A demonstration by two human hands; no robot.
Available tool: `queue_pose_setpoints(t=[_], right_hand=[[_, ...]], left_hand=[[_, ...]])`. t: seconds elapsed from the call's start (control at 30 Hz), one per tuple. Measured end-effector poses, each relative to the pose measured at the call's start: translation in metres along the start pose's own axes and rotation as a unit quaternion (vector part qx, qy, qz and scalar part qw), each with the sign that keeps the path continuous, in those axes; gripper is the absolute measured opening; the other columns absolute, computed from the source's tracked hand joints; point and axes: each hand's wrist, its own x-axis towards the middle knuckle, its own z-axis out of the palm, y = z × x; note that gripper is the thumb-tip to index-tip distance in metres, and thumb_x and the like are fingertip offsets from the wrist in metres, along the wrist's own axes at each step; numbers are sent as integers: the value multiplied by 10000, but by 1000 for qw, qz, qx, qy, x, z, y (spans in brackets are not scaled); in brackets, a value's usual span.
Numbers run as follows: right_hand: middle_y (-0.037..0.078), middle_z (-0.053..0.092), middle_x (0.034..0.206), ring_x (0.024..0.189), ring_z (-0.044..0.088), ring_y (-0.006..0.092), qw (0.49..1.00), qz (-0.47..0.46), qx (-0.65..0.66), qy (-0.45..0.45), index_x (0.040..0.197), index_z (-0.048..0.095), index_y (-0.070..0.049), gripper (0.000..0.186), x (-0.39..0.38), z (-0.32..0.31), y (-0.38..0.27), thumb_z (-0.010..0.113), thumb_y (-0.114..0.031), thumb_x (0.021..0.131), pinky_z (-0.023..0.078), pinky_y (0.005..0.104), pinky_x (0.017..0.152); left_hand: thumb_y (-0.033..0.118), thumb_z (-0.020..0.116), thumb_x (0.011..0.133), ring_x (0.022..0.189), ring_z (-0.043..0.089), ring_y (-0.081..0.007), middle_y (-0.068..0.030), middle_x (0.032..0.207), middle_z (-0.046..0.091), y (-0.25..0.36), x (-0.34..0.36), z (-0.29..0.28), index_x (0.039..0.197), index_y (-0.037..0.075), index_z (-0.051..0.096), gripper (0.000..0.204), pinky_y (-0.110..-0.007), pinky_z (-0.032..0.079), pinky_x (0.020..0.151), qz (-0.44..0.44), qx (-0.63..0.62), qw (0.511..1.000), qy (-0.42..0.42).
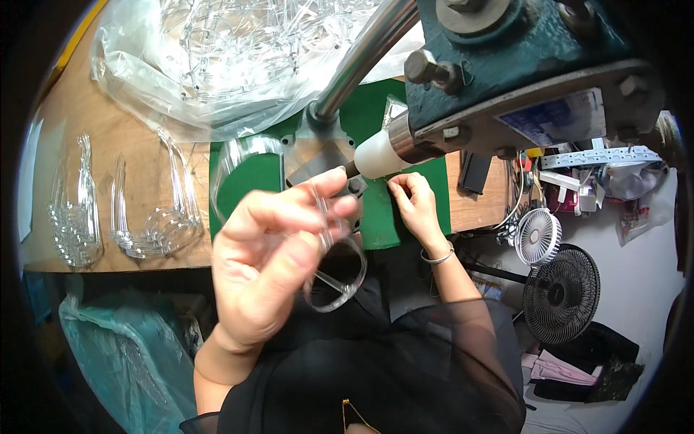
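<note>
Raised in front of my body, my left hand (253,271) is closed on a clear plastic eyeglass frame (350,292), slightly smeared by motion. One round rim of it hangs below the fingers; the rest is partly hidden by them. My right hand (416,210) rests over the green mat (382,230) with thumb and forefinger pinched together. Whatever lies between those fingertips is too small to make out. Just above and between the hands is the white plastic collar (379,155) of a dark green bench press (520,65), with a dark tip pointing toward my left fingertips.
Stacked clear eyeglass frames (76,235) stand at the table's left, beside a second stack (163,231). A large clear bag (137,94) of similar frames lies at the back. A steel column (365,61) rises mid-table. A black phone-like object (474,172) and fans (560,293) are at right.
</note>
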Motion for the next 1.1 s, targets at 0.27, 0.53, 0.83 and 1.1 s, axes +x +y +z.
queue_pose_setpoints(t=[0.27,0.53,0.83,1.1], right_hand=[[58,519,683,677,494,189,999,7,35,3,740,588,-35,74,-4,3,-1,623,-99,728,405,288,614],[40,499,669,630,472,150,994,36,84,-57,739,558,-22,107,3,-4,-1,620,-110,749,397,258,575],[57,542,777,693,520,160,915,-146,324,-190,794,531,-26,135,6,-55,-145,640,2,719,422,250,626],[44,586,758,702,543,168,905,-234,302,-185,773,588,-38,128,12,-50,-145,671,-13,679,436,257,622]], left_hand=[[253,494,845,923,566,-290,-251,1050,536,13,4,-14,1066,12,394,342,-398,422,860,-31,36,998,44],[319,500,854,828,585,-192,-138,926,591,-16,-6,-1,1236,-52,309,565,-313,456,795,31,133,990,42],[-14,696,663,722,615,-115,-125,949,619,-32,-20,-1,1189,-45,441,585,-219,475,684,81,329,940,-35],[-10,707,644,717,621,-124,-121,937,624,-28,-20,-3,1179,-30,463,588,-230,486,664,120,339,933,-29]])
